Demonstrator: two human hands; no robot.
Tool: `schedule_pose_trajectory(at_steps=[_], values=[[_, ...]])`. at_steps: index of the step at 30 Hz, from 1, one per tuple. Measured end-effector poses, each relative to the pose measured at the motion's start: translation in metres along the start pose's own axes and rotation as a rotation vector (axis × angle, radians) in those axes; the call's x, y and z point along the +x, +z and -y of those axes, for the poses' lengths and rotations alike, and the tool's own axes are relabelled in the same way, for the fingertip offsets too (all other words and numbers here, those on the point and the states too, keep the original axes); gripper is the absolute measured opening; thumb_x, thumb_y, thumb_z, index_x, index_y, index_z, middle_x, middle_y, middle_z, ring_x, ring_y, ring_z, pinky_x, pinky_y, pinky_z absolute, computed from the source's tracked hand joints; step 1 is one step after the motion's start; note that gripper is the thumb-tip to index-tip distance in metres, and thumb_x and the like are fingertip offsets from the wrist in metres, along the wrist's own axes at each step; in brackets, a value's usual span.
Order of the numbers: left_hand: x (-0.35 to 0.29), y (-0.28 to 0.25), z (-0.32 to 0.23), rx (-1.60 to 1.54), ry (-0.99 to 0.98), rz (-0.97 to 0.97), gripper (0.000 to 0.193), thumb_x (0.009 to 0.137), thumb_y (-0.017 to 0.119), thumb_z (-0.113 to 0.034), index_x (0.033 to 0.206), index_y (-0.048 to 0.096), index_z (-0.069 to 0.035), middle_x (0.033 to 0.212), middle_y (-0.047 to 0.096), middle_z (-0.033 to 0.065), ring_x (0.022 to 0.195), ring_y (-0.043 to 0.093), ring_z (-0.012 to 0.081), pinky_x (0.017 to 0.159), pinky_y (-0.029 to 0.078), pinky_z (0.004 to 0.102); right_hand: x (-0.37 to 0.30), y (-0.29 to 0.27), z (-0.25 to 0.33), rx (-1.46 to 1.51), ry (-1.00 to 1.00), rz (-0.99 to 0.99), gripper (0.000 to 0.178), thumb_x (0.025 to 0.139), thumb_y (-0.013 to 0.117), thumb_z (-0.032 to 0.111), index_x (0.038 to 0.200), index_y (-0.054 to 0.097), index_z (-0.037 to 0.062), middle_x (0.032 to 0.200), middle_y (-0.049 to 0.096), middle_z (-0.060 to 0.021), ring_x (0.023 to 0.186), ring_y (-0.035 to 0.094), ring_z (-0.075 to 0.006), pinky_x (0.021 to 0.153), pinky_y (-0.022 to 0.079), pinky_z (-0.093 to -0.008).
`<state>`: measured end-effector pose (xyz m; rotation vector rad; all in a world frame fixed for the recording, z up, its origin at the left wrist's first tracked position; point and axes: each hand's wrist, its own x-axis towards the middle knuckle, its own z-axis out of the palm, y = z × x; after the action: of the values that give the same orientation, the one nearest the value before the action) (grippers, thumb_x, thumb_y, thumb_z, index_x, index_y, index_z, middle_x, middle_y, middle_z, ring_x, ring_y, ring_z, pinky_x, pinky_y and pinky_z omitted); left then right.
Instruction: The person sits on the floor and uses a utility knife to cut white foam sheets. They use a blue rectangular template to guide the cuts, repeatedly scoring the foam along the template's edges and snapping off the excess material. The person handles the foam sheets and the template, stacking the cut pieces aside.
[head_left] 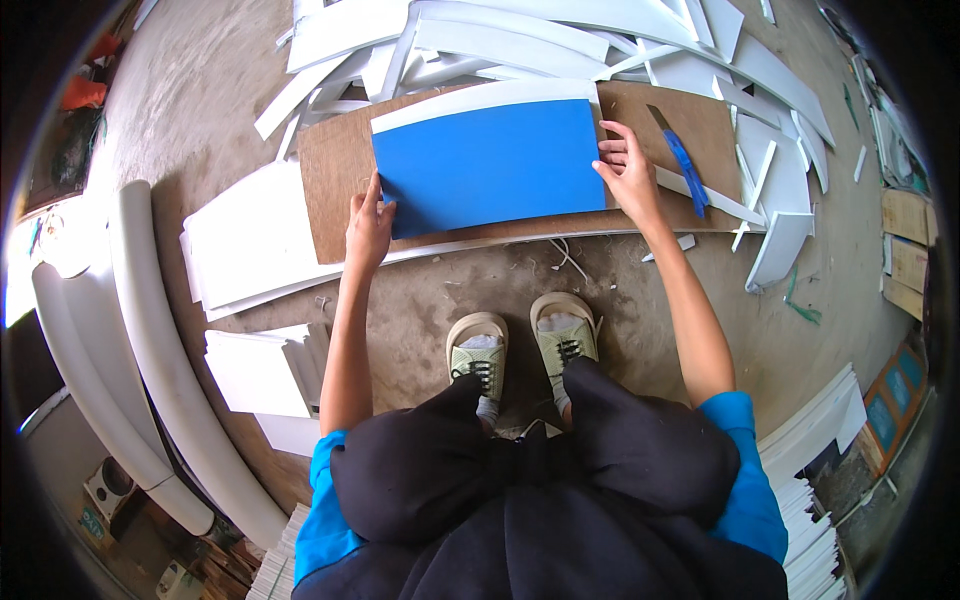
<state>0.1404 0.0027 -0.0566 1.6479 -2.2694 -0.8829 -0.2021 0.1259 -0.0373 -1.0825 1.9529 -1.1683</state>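
A blue rectangular sheet (pixel 485 165) lies over a white sheet (pixel 480 97), whose curved far edge shows beyond it. Both rest on a brown wooden board (pixel 325 190). At the blue sheet's near left corner, my left hand (pixel 370 235) grips the edge, index finger along the side and thumb by the corner. My right hand (pixel 630 180) holds the right edge between its thumb and curled fingers. To the right of that hand, a blue-handled utility knife (pixel 683 160) lies on the board with its dark blade pointing away from me.
White offcuts (pixel 510 45) are heaped beyond the board. Larger white sheets (pixel 245 235) stick out under its left side. Long white rolls (pixel 190 370) lie at far left, near a white stack (pixel 262 370). More stacked white sheets (pixel 815 420) stand at lower right. My feet (pixel 520 345) are below the board.
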Motion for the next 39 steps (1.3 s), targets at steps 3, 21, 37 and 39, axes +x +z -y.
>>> schedule_pose_trajectory(at_steps=[3, 21, 37, 39], values=[[0.0, -0.001, -0.004, -0.032, -0.015, 0.024, 0.056, 0.086, 0.054, -0.018, 0.136, 0.031, -0.021, 0.103, 0.049, 0.014, 0.08, 0.057, 0.0228, 0.077, 0.047, 0.0351, -0.001, 0.001, -0.002, -0.01, -0.043, -0.054, 0.049, 0.072, 0.062, -0.004, 0.117, 0.047, 0.0108, 0.094, 0.059, -0.0113, 0.081, 0.06, -0.0176, 0.07, 0.05, -0.0281], [0.001, -0.002, -0.002, -0.04, -0.016, 0.037, 0.055, 0.086, 0.054, -0.018, 0.136, 0.032, -0.02, 0.101, 0.05, 0.0132, 0.08, 0.056, 0.022, 0.076, 0.047, 0.0344, 0.007, 0.007, -0.013, 0.087, 0.005, -0.106, 0.044, 0.071, 0.062, -0.005, 0.111, 0.052, 0.009, 0.093, 0.06, -0.009, 0.082, 0.059, -0.016, 0.07, 0.049, -0.0274], [-0.016, 0.051, -0.091, 0.448, 0.45, -0.084, 0.117, 0.06, 0.058, -0.071, 0.135, 0.014, 0.008, 0.143, 0.01, 0.0244, 0.134, 0.006, 0.0354, 0.106, -0.001, 0.053, 0.011, 0.011, -0.016, -0.121, 0.008, -0.063, 0.043, 0.072, 0.063, -0.002, 0.111, 0.049, 0.008, 0.086, 0.06, -0.0084, 0.074, 0.059, -0.0167, 0.068, 0.049, -0.0294], [-0.001, 0.068, -0.116, 0.384, 0.598, -0.038, 0.113, 0.062, 0.058, -0.068, 0.134, 0.015, 0.008, 0.142, 0.013, 0.024, 0.134, 0.008, 0.0346, 0.107, 0.005, 0.0497, 0.013, 0.009, -0.017, -0.105, 0.011, -0.056, 0.043, 0.072, 0.064, -0.002, 0.111, 0.049, 0.0082, 0.087, 0.061, -0.0085, 0.075, 0.059, -0.0162, 0.069, 0.048, -0.029]])
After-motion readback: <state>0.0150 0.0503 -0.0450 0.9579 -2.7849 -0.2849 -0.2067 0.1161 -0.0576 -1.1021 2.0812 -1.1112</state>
